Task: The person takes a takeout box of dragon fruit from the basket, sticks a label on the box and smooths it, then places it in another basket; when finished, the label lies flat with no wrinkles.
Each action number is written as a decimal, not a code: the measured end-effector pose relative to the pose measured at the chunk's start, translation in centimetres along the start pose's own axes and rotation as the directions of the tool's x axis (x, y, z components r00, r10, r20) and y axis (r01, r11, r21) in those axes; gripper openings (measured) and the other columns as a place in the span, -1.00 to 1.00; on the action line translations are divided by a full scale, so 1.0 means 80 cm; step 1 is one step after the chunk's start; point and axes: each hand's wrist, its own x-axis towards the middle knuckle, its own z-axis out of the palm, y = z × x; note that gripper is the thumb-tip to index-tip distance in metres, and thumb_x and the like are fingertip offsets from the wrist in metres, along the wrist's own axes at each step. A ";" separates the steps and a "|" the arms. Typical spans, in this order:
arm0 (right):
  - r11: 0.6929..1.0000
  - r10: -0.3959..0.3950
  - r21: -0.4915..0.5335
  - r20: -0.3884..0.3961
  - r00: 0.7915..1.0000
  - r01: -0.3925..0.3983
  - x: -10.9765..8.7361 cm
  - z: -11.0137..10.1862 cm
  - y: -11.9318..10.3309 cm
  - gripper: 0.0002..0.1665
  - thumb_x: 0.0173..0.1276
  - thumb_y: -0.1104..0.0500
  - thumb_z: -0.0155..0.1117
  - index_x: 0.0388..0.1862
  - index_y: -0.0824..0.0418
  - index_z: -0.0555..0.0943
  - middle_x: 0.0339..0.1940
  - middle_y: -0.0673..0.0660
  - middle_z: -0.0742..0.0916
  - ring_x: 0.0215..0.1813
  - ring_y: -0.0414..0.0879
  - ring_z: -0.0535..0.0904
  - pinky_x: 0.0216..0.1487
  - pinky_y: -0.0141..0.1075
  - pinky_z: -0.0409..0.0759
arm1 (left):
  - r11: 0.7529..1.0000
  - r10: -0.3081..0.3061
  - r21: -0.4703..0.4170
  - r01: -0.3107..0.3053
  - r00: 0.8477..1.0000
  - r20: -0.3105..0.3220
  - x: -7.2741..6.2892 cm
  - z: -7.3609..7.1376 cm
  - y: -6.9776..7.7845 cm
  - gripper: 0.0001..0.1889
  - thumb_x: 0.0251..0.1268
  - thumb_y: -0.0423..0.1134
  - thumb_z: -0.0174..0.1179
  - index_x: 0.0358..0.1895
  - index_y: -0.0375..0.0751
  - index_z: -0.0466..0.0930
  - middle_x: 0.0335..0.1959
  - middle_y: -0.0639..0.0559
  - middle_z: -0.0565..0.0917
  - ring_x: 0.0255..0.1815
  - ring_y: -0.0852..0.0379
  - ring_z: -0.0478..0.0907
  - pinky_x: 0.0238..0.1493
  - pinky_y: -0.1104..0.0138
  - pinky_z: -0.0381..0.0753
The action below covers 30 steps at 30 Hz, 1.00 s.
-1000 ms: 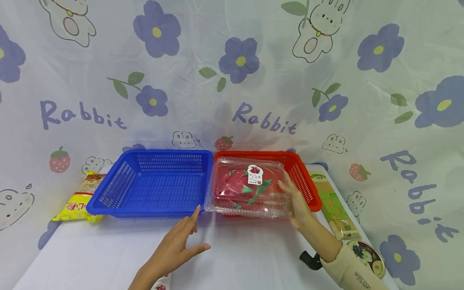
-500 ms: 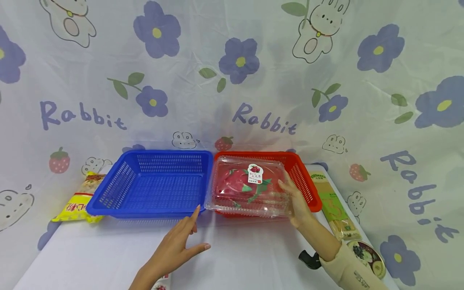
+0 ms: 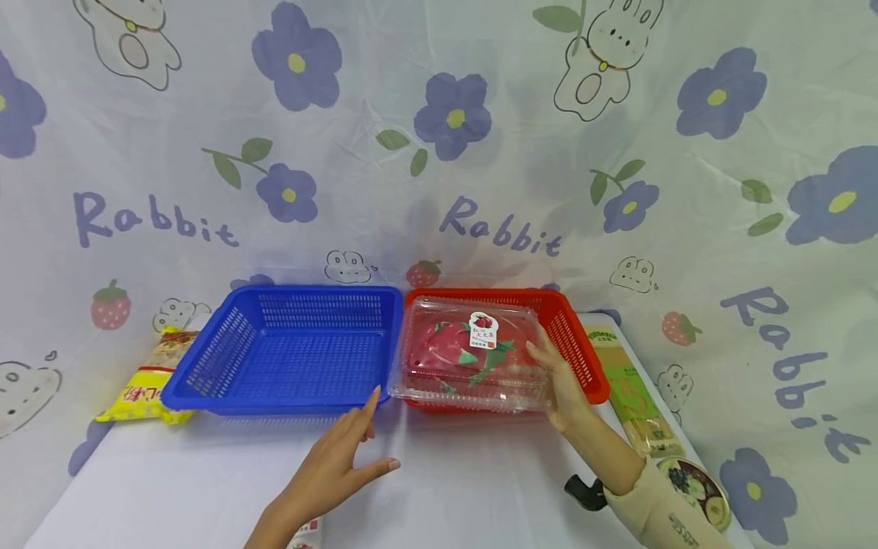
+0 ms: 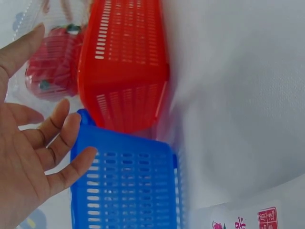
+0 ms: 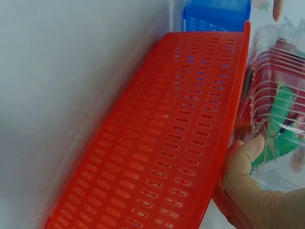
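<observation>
A clear plastic clamshell box (image 3: 511, 381) with dragon fruit (image 3: 439, 343) inside and a white label on its lid sits over the red basket (image 3: 591, 366), slightly tilted. My right hand (image 3: 564, 385) grips the box's right end, thumb on the upper side; in the right wrist view that thumb presses the ribbed plastic beside the basket rim. Most of the right fingers are hidden under the box. My left hand (image 3: 336, 457) hovers before the blue basket (image 3: 322, 366), index finger extended towards its front rim. The left wrist view shows its fingers spread and holding nothing.
A yellow bag (image 3: 147, 381) lies left of the blue basket. On the right are a pack of noodles (image 3: 631, 389), a round patterned tin or lid (image 3: 696, 492) and a black curved object (image 3: 585, 492). A printed packet (image 3: 309, 534) pokes out near the left forearm.
</observation>
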 end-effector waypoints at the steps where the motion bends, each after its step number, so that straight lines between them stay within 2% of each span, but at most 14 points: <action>1: 1.000 -0.001 -0.004 0.000 1.000 0.001 0.000 0.000 0.000 -0.18 0.54 -0.01 -0.07 0.63 -0.31 -0.16 0.56 0.14 0.22 0.45 0.15 0.24 0.14 -0.08 0.60 | 1.000 0.004 0.001 -0.004 1.000 -0.004 0.000 0.000 0.000 0.06 0.11 0.29 0.33 0.61 0.19 -0.09 -0.23 0.36 0.41 -0.41 0.38 0.21 -0.36 0.46 0.33; 8: 1.000 0.001 -0.021 -0.001 1.000 -0.001 -0.003 -0.001 -0.002 -0.20 0.56 -0.02 -0.11 0.63 -0.30 -0.19 0.54 0.17 0.23 0.38 0.11 0.33 0.12 -0.13 0.61 | 1.000 0.028 0.007 -0.028 1.000 -0.008 0.002 0.005 0.000 0.04 0.13 0.32 0.29 0.61 0.19 -0.10 -0.22 0.38 0.41 -0.34 0.38 0.25 -0.26 0.42 0.38; 14: 1.000 0.004 0.003 0.020 1.000 -0.004 0.000 0.000 -0.002 -0.21 0.56 0.00 -0.11 0.63 -0.31 -0.15 0.53 0.17 0.25 0.33 0.09 0.39 0.08 -0.14 0.64 | 1.000 0.028 0.011 -0.028 1.000 -0.009 0.002 0.005 0.001 0.05 0.13 0.30 0.31 0.61 0.20 -0.10 -0.22 0.38 0.41 -0.33 0.37 0.26 -0.26 0.42 0.37; 20: 1.000 0.009 -0.002 0.000 1.000 -0.009 0.001 -0.001 0.001 -0.22 0.56 -0.01 -0.10 0.63 -0.33 -0.14 0.53 0.16 0.26 0.33 0.09 0.40 0.11 -0.12 0.62 | 0.998 0.053 0.022 -0.052 0.998 -0.016 0.005 0.005 0.004 0.05 0.13 0.27 0.33 0.61 0.15 -0.08 -0.23 0.38 0.41 -0.34 0.38 0.25 -0.30 0.44 0.37; 25: 1.000 -0.005 -0.005 0.003 1.000 0.005 0.002 -0.001 0.001 -0.21 0.55 -0.01 -0.10 0.63 -0.33 -0.14 0.55 0.13 0.24 0.40 0.13 0.35 0.16 -0.07 0.60 | 0.999 0.043 0.027 -0.043 0.999 0.004 0.010 0.003 0.011 0.04 0.15 0.34 0.26 0.61 0.14 -0.08 -0.23 0.38 0.42 -0.26 0.39 0.30 -0.19 0.35 0.45; 30: 1.000 -0.011 0.024 0.028 1.000 0.010 0.001 -0.002 0.001 -0.21 0.56 0.02 -0.12 0.63 -0.32 -0.16 0.57 0.09 0.20 0.49 0.12 0.19 0.18 -0.08 0.59 | 1.000 0.017 0.017 -0.017 1.000 0.024 0.014 0.001 0.016 0.04 0.15 0.39 0.22 0.61 0.09 -0.05 -0.18 0.34 0.48 -0.11 0.34 0.40 -0.02 0.18 0.53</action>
